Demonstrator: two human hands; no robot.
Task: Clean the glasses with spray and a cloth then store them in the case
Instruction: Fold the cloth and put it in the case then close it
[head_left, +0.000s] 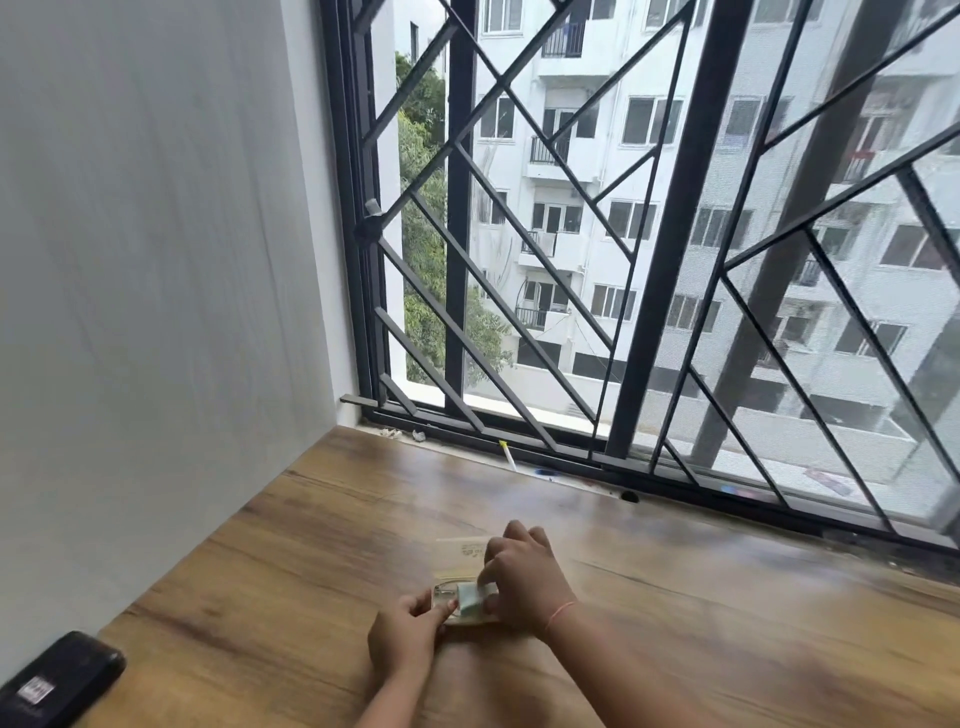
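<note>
Left hand (410, 631) pinching the near edge of the glasses (451, 603) and right hand (522, 579) pressing a folded pale cloth (470, 597) onto them — both low over the wooden table (270, 571) — black case (57, 678) lying apart at far left, barred window (649, 234) beyond.

Case (62, 675) on table (260, 597) far left, hands (467, 603) centre, window (649, 234) behind.

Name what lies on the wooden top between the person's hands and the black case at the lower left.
Nothing: the head view shows only bare wooden top between the left hand and the black case.
</note>
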